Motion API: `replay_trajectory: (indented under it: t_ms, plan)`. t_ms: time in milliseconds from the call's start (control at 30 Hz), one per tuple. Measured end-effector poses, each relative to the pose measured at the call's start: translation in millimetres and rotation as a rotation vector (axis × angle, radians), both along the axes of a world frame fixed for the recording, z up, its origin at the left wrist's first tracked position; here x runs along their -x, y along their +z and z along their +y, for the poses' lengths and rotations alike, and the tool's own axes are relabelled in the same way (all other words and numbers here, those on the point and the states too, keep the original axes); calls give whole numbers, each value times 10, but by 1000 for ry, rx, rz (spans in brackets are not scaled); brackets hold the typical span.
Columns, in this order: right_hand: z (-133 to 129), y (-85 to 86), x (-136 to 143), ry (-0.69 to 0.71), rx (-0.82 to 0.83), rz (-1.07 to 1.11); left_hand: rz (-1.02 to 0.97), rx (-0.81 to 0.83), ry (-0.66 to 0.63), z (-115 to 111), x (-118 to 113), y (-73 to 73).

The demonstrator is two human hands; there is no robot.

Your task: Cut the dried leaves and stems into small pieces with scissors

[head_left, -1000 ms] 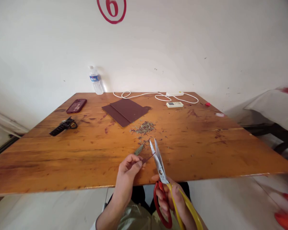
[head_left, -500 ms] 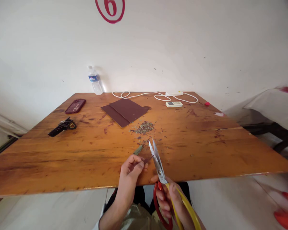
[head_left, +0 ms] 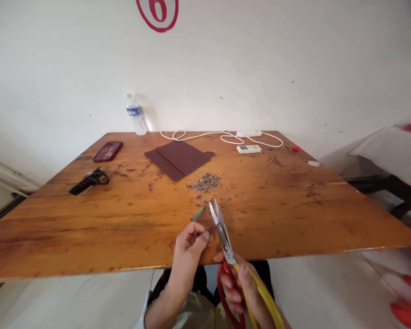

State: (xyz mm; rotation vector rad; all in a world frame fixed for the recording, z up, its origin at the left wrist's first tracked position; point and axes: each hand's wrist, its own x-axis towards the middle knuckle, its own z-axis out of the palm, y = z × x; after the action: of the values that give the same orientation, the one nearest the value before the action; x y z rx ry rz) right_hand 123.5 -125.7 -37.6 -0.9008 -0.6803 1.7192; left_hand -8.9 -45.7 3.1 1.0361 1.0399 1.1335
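Observation:
My right hand point(head_left: 238, 288) is wrapped round scissors point(head_left: 225, 244) with one red and one yellow handle. Their blades are slightly apart and point away from me over the table's front part. Between the thumb and fingers of my left hand point(head_left: 192, 242) is pinched a thin dark reddish-brown strip point(head_left: 213, 228). The strip's free end meets the blades; whether it lies fully between them I cannot tell. Just beyond my left fingers lies a green leaf-like piece point(head_left: 197, 214). Farther off is a small heap of green and brown clippings point(head_left: 206, 183), with loose bits scattered around it.
Dark red sheets point(head_left: 178, 160) lie behind the clippings. To the left are a black clamp-like object point(head_left: 89, 181) and a dark red phone point(head_left: 108, 151). A water bottle point(head_left: 136, 116), a white cable point(head_left: 198, 136) and a white remote point(head_left: 248, 149) are along the back of the wooden table point(head_left: 294, 219).
The scissors and my right hand have shifted slightly left, and my left hand has edged a little right with the strip. The blades remain slightly apart.

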Motion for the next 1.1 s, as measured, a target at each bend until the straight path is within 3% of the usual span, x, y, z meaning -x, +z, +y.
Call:
replay_trajectory:
  t_ms: [133,333,567,733,933,1100]
  plan:
    - [-15,29,-5,-18,-16,-16,-13,7,4,11,-10,-9]
    - [9,-143,7,15,-175,-145,-55,31,26,5,-51,-21]
    - [8,-14,35,-4,-4,-3,0,39,-1,2,-44,-11]
    - [-15,76,17,16,-25,-58,-73,64,4,5,-73,16]
    - [-25,-18,-26,44,-140,-195,-124,81,24,20,-98,14]
    - [-4,-92,17,30,-43,-44,-102,81,31,29,-88,-12]
